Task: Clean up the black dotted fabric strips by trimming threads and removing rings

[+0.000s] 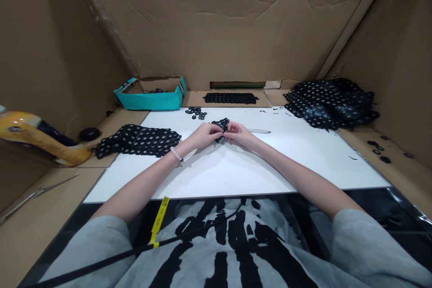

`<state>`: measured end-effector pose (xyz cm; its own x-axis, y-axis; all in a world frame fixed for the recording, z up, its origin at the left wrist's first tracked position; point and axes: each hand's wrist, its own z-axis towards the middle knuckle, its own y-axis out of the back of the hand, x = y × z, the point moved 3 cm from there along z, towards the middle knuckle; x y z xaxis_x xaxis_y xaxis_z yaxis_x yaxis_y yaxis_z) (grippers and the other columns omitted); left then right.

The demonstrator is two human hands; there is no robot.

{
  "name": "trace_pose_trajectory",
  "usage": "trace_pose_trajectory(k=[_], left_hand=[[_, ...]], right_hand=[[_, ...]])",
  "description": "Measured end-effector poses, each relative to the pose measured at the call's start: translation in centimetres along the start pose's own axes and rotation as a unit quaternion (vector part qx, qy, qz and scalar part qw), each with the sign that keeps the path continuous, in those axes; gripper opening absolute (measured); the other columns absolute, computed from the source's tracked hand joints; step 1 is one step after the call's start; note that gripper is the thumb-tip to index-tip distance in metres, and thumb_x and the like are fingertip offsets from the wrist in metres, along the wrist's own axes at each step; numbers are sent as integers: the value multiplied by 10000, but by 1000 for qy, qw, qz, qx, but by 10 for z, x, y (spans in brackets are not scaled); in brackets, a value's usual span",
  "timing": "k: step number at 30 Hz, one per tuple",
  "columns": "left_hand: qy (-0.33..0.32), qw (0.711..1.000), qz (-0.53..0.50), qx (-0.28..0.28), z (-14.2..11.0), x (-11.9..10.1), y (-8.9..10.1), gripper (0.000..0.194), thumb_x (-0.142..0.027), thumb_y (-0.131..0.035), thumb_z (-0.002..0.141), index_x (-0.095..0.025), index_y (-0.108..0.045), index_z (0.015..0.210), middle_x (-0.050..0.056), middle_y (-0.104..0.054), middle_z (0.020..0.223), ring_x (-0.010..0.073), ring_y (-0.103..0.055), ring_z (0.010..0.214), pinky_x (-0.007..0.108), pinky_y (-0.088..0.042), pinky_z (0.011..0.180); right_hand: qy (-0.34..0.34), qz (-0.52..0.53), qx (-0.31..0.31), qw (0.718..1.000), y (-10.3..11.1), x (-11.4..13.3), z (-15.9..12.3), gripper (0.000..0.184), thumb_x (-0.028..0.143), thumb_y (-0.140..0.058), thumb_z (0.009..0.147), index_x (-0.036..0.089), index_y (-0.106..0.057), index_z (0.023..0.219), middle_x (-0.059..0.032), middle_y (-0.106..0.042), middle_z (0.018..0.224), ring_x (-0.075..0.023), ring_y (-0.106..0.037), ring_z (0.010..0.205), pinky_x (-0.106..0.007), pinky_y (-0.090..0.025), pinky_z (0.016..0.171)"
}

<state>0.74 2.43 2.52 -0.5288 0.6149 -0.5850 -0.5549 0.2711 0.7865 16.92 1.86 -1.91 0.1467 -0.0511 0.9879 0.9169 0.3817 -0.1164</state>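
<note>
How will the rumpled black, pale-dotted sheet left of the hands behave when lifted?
The rumpled black, pale-dotted sheet would probably droop, since its surface lies in waves. It looks thin, so likely light for its spread. Rolling seems unlikely, as it lies spread out.

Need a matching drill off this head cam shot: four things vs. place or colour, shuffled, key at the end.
Things
1. open box
2. small dotted piece
3. bottle-like container
4. large dotted pile

Place or colour
A. pinched between left hand and right hand
B. at the back right
C. mostly yellow, cut off by the picture's left edge
D. teal front, at the back left

Pairs: 1-D, 2-A, 3-C, 4-B
</note>
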Motion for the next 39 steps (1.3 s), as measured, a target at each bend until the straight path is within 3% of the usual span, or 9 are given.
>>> trace_pose_trajectory(k=[6,13,17,20,21,26,31,36,39], left_hand=[[2,1000,5,-20,2,5,-7,313,-329,-477,900,-178,-747,853,43,-723,757,181,-621,666,276,-447,662],[130,974,-161,-88,11,33,-6,258,-360,-574,787,-151,-726,792,59,-737,799,201,-633,743,293,-469,677],[207,930,-247,-177,12,66,20,267,-379,-580,782,-143,-698,817,105,-739,884,182,-637,760,276,-468,649],[226,907,-159,-317,5,93,51,284,-393,-544,828,-157,-699,864,121,-741,950,208,-646,838,291,-479,681],[224,912,-108,-326,3,99,58,270,-376,-547,832,-160,-706,863,123,-742,969,228,-648,886,307,-482,724],[273,923,69,-263,-2,118,58,173,-309,-619,776,-193,-746,794,124,-749,898,330,-641,980,402,-432,853],[281,923,96,-244,0,116,50,111,-315,-684,715,-223,-744,695,111,-747,826,370,-622,1000,450,-378,894],[277,917,79,-277,-2,112,55,373,-271,-646,761,-224,-718,1123,104,-737,1087,344,-599,1098,437,-360,942],[229,937,69,-255,0,98,52,459,-277,-638,771,-228,-666,1227,89,-704,1193,305,-603,1094,397,-376,943]], right_hand=[[-13,6,-4,1000,1,-2,1,487,412,-839,586,209,-423,737,79,-524,584,-82,-500,509,-207,-392,498],[-15,19,-19,1000,3,1,0,442,335,-833,575,204,-468,788,72,-540,637,-73,-487,522,-222,-439,525],[-34,17,-15,999,4,-1,0,442,265,-822,556,209,-461,805,73,-542,634,-89,-516,555,-237,-467,558],[-53,22,-15,998,4,-2,-1,453,236,-808,555,216,-462,846,68,-562,642,-110,-557,578,-256,-483,583],[-59,27,-24,998,4,-3,-1,461,228,-806,551,218,-461,857,66,-571,652,-116,-572,589,-261,-489,593],[-77,117,-121,983,8,-6,0,418,170,-758,550,219,-467,846,42,-615,727,-129,-616,687,-275,-527,666],[-112,164,-154,968,9,-10,0,397,116,-736,546,214,-498,848,13,-622,736,-125,-580,654,-294,-552,657],[-119,80,-138,980,7,-8,-3,475,148,-764,552,224,-489,932,16,-638,746,-144,-613,617,-267,-502,551],[-109,29,-115,987,6,-7,-4,531,167,-761,547,239,-467,983,44,-636,711,-152,-620,585,-258,-476,527]])
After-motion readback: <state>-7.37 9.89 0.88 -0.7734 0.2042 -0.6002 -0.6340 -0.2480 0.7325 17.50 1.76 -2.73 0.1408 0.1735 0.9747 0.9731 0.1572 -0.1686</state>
